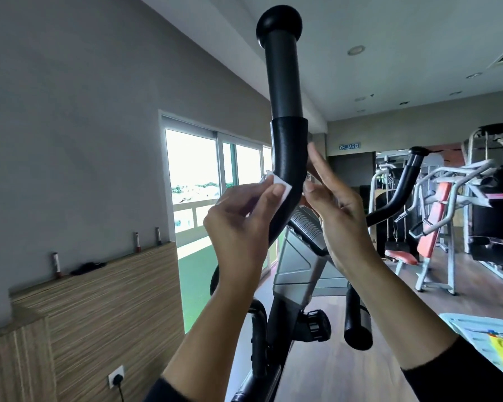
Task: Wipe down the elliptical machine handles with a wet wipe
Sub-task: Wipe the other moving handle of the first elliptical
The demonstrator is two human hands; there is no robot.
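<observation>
The person stands right up at the machine with both hands raised to the tall black foam-sleeved handle with a round knob on top. The left hand pinches a small white folded wet wipe between thumb and fingers, pressing it against the bend of the handle, just below where the foam sleeve begins. The right hand is released. Its fingers are held out straight on the far side of the same bend from the left fingers, close against the foam; whether they touch it or catch the wipe's far edge I cannot tell. To my eye this is the wiping of the first handle, caught at its start or mid-stroke, with the cloth set low on the grip. The next move, I would judge, calls for wrapping the wipe further round the tube and drawing it up to the knob above the fingers, then down the curve below them, the free hand steadying the bar so it does not swing. The second black curved handle, well off beyond the right fingers, looks untouched and would come after. The grey console sits below and between both hands.
</observation>
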